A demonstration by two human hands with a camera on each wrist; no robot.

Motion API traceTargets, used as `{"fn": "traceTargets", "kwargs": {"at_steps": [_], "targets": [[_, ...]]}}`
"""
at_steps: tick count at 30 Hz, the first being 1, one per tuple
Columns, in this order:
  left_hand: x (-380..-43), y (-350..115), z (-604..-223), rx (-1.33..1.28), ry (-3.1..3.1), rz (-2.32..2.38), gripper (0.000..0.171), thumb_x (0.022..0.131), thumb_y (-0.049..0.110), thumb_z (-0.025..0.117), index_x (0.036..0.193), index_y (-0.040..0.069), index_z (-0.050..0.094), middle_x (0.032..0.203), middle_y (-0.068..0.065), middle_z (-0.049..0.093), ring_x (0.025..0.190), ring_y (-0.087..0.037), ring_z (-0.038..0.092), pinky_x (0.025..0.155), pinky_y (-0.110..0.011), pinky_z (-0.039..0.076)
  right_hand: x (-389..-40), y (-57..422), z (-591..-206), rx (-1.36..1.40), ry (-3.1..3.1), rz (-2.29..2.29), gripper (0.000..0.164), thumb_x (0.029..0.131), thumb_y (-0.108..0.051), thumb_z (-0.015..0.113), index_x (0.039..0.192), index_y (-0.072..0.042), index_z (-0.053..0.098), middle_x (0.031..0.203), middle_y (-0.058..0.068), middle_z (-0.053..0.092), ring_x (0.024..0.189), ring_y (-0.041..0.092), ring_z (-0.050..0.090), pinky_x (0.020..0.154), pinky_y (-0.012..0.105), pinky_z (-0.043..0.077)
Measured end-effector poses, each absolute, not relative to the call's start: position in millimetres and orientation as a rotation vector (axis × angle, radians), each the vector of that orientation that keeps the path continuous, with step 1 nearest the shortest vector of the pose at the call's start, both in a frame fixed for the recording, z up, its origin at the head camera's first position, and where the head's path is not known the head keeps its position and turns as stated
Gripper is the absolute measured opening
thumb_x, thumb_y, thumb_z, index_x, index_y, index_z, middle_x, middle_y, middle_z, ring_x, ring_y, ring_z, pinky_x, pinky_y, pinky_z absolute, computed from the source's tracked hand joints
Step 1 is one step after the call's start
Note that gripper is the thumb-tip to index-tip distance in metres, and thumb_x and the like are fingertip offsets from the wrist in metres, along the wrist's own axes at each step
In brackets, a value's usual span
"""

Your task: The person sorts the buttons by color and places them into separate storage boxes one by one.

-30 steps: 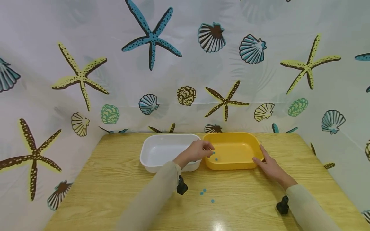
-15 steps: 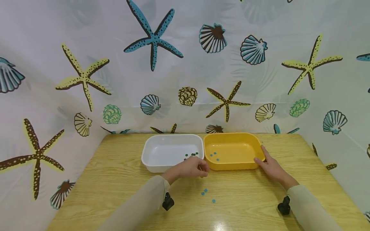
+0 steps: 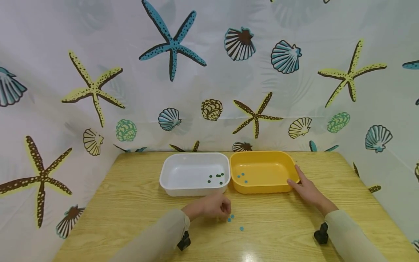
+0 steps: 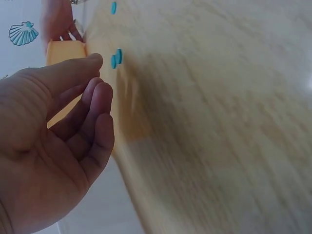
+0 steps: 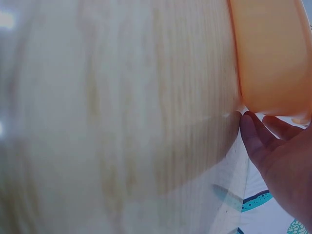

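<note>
My left hand (image 3: 212, 206) hovers over the table just left of two small blue discs (image 3: 230, 218) lying close together. In the left wrist view its fingers (image 4: 100, 129) are loosely bent, the thumb stretched toward the index fingertip, with nothing between them. Another blue disc (image 3: 241, 228) lies a little nearer. My right hand (image 3: 307, 190) rests against the right end of the yellow tray (image 3: 262, 189), fingers fairly straight and spread along its corner. Several blue discs (image 3: 243, 174) lie inside that tray at the left. The white tray (image 3: 196, 192) beside it holds several dark green discs (image 3: 218, 175).
Both trays stand side by side at the back of the wooden table (image 3: 137, 203). Behind them hangs a white curtain (image 3: 196, 83) printed with starfish and shells, which also closes off both sides.
My left hand has moved from over the yellow tray's left side back down toward the loose discs, and one more blue disc shows in that tray. The right hand stays put.
</note>
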State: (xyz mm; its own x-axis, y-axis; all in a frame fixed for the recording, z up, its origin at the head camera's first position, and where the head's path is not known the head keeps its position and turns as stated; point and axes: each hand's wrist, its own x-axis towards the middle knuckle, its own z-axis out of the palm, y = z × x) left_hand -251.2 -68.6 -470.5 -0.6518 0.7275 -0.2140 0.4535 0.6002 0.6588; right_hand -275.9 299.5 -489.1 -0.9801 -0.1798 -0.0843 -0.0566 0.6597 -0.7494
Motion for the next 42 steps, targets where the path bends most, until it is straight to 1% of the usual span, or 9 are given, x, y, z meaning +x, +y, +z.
{"fn": "traceTargets", "kwargs": {"at_steps": [4,9,12,16,31,42], "targets": [[-249,-68,-477,0.878,2.376,0.761,0.011,0.079,0.004,0.073,0.077,0.012,0.066,0.069,0.007,0.058,0.060,-0.004,0.050,0.057,-0.019,0.044,-276,300,-489,-0.195,2.718,-1.221,0.082,0.100,-0.045,0.042,0.150,-0.007,-0.011,0.153,0.029,0.001,0.137,0.049,0.008,0.106,0.061,0.010],[-247,-66,-479,0.925,2.443,0.663,0.010,0.080,0.011,0.075,0.077,0.015,0.066,0.067,0.010,0.056,0.060,-0.002,0.048,0.058,-0.018,0.043,-277,301,-490,-0.193,2.720,-1.226,0.083,0.099,-0.047,0.042,0.151,-0.008,-0.010,0.153,0.029,0.002,0.137,0.048,0.008,0.106,0.061,0.010],[-246,-66,-480,0.946,2.460,0.638,0.010,0.081,0.012,0.075,0.078,0.016,0.066,0.067,0.011,0.055,0.061,-0.002,0.048,0.058,-0.018,0.042,-277,301,-491,-0.194,2.717,-1.230,0.083,0.099,-0.047,0.042,0.151,-0.008,-0.010,0.153,0.029,0.002,0.137,0.048,0.008,0.106,0.061,0.010],[-246,-65,-482,0.961,2.451,0.651,0.009,0.081,0.011,0.074,0.079,0.015,0.066,0.067,0.011,0.055,0.061,-0.001,0.047,0.058,-0.017,0.042,-276,301,-491,-0.192,2.711,-1.232,0.082,0.099,-0.045,0.042,0.151,-0.009,-0.011,0.153,0.029,0.001,0.137,0.048,0.008,0.106,0.061,0.010],[-249,-64,-489,1.056,2.422,0.705,0.008,0.081,0.008,0.074,0.078,0.013,0.069,0.067,0.014,0.057,0.061,0.001,0.047,0.059,-0.016,0.043,-276,300,-490,-0.186,2.722,-1.218,0.085,0.098,-0.049,0.042,0.151,-0.009,-0.011,0.152,0.029,0.003,0.137,0.048,0.010,0.106,0.061,0.011],[-251,-64,-489,1.030,2.420,0.702,0.013,0.081,0.008,0.074,0.074,0.014,0.065,0.066,0.012,0.055,0.060,0.000,0.047,0.057,-0.016,0.042,-277,301,-490,-0.199,2.722,-1.228,0.083,0.099,-0.046,0.042,0.151,-0.008,-0.010,0.152,0.029,0.003,0.137,0.048,0.010,0.107,0.060,0.011]]}}
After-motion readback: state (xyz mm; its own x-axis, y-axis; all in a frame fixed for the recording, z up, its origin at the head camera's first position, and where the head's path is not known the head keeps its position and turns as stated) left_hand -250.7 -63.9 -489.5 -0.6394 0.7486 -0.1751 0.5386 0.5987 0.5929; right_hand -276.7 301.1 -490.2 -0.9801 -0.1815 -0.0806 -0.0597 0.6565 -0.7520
